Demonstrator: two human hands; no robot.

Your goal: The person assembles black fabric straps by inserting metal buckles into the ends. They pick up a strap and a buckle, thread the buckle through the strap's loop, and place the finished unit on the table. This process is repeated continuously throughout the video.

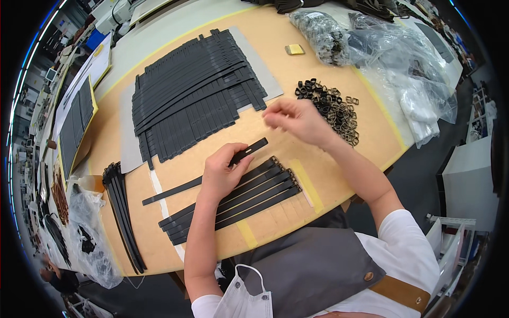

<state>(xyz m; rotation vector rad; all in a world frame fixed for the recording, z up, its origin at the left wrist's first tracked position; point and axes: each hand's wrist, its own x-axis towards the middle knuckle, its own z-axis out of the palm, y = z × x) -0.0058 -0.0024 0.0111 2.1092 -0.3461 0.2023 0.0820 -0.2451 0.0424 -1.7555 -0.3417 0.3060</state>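
Note:
My left hand (224, 170) pinches a black strap (177, 189) near one end, where a small slot shows. The rest of the strap runs back to the left across the table. Up and to the right of it, my right hand (298, 122) hovers with its fingers curled together; what they hold, if anything, cannot be made out. Beside that hand lies a pile of small dark metal buckles and black loops (335, 108). Below my left hand, several black straps with buckles at their right ends (254, 194) lie side by side.
A wide stack of black straps (185, 100) covers grey board at the back. At left lies a bundle of straps (123, 212) beside clear plastic bags (93, 238). A yellow-and-grey block (295, 49) and plastic bags (392, 53) are at the back right.

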